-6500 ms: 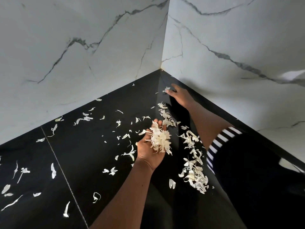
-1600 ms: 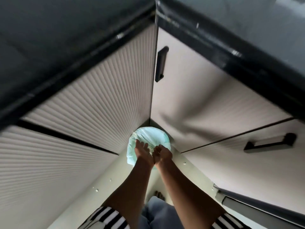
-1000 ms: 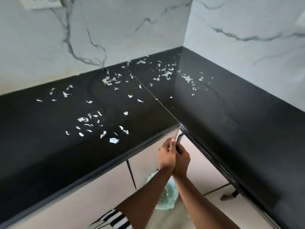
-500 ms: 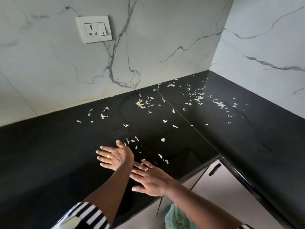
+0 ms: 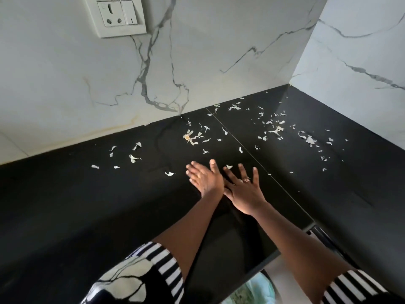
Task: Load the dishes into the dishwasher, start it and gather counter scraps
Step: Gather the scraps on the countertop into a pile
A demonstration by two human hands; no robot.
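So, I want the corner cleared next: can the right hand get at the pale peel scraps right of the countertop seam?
Probably yes: the right hand lies open and empty, and nothing stands on the glossy black countertop between it and those pale peel scraps.

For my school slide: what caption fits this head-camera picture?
Left hand and right hand spread open near scraps on black counter.

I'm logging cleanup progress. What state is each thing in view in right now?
left hand: open, fingers straight, holding nothing
right hand: open, fingers spread, holding nothing
scraps: scattered loose on the countertop, not yet gathered
wall socket: nothing plugged in
switch: position unclear
bin liner: below the counter edge, only partly in view
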